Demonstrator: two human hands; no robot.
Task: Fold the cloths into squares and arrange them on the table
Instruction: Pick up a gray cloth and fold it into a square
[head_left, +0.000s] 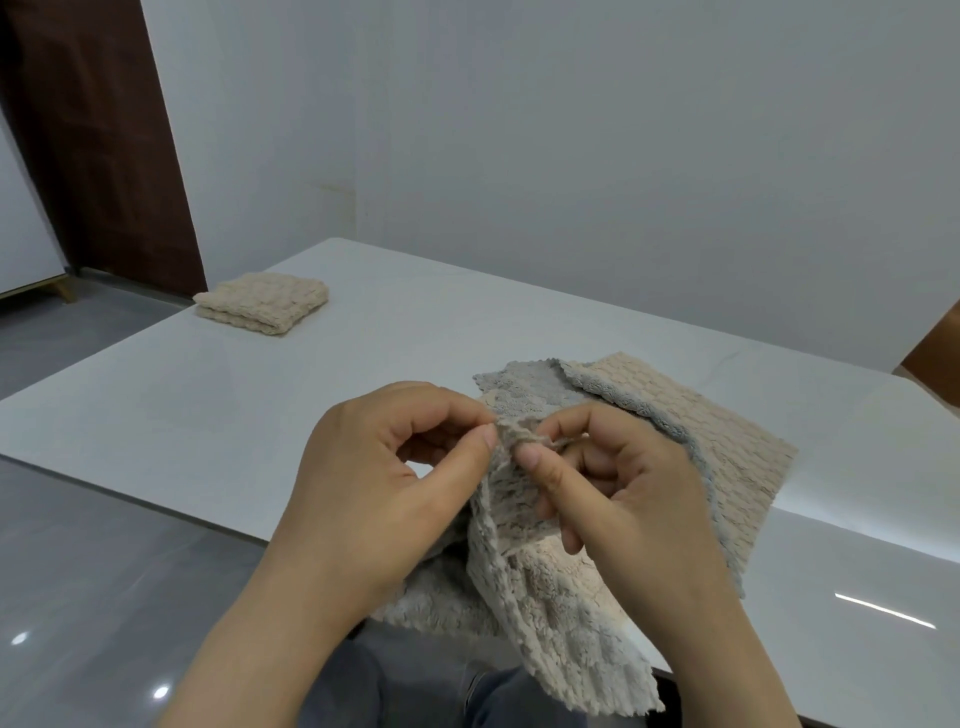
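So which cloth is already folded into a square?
The beige cloth alone near the table's far left edge; the held cloth and the flat one behind it are unfolded.

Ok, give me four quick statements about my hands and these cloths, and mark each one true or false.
1. The left hand and the right hand both pinch the held beige cloth. True.
2. The folded cloth sits on top of the spread cloth. False: it lies alone near the far left corner of the table, well apart from it.
3. The spread cloth has a corner turned over, showing a grey side. True.
4. The right hand rests flat and open on the table. False: its fingers pinch the held beige cloth.
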